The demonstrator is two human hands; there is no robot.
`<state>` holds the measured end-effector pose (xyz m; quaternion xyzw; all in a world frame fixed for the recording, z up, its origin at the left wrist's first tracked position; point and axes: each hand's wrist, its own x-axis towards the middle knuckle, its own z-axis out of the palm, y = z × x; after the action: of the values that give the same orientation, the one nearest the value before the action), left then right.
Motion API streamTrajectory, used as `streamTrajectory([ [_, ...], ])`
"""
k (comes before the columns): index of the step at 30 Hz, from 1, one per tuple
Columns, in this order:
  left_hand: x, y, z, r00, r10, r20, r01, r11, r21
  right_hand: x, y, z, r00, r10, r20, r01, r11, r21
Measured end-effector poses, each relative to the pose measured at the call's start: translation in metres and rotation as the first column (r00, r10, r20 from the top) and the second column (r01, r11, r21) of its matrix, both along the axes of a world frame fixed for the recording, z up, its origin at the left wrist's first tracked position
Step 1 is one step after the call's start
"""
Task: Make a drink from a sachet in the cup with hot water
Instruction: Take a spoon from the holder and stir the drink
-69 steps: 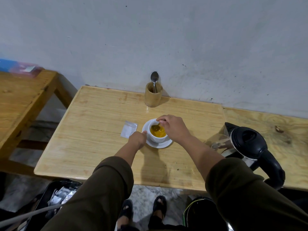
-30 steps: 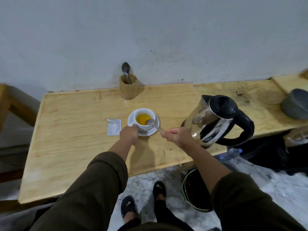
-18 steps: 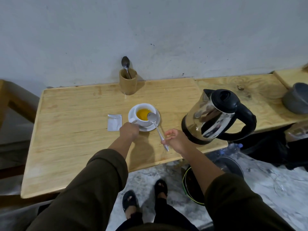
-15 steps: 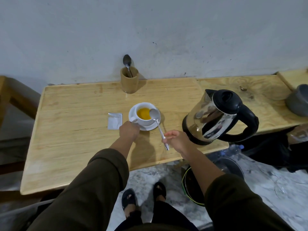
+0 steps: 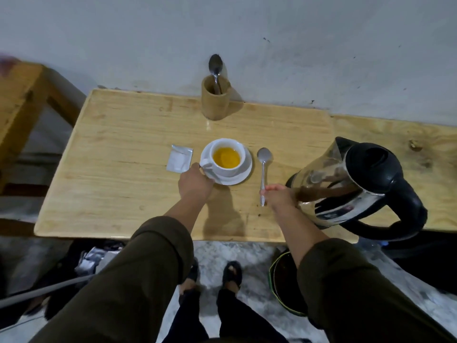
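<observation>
A white cup [image 5: 228, 169] holding yellow-orange drink stands on a white saucer [image 5: 243, 175] in the middle of the wooden table [image 5: 118, 184]. My left hand [image 5: 195, 185] grips the saucer's near-left rim, next to the cup's handle. A metal spoon [image 5: 263, 169] lies flat on the table just right of the saucer, bowl pointing away. My right hand [image 5: 278, 195] pinches the near end of its handle. A torn silver sachet [image 5: 179, 161] lies flat to the left of the saucer. A steel kettle [image 5: 346, 186] with a black lid and handle stands at the right.
A wooden holder [image 5: 215, 100] with another spoon [image 5: 215, 66] stands by the wall behind the cup. A second wooden table [image 5: 17, 100] is at the left. On the floor below are a dark bin [image 5: 286, 283], a box of sachets [image 5: 94, 258] and my feet.
My right hand took the spoon out of the cup, carried it to the right and laid it on the table beside the saucer. My left hand stayed on the saucer.
</observation>
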<state>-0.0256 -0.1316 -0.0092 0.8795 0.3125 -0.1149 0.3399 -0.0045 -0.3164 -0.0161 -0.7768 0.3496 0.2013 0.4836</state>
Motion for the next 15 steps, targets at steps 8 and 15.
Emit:
streamTrajectory([
  [8, 0.003, -0.005, -0.008, 0.998, 0.053, 0.019, -0.054, 0.998, 0.038, 0.015, 0.007, -0.014, 0.997, 0.079, 0.003, -0.078, 0.990, -0.120],
  [15, -0.001, -0.008, -0.013, 0.997, 0.072, 0.018, -0.072, 0.997, 0.041, 0.014, 0.003, -0.010, 0.947, 0.296, -0.125, -0.321, 0.872, -0.369],
])
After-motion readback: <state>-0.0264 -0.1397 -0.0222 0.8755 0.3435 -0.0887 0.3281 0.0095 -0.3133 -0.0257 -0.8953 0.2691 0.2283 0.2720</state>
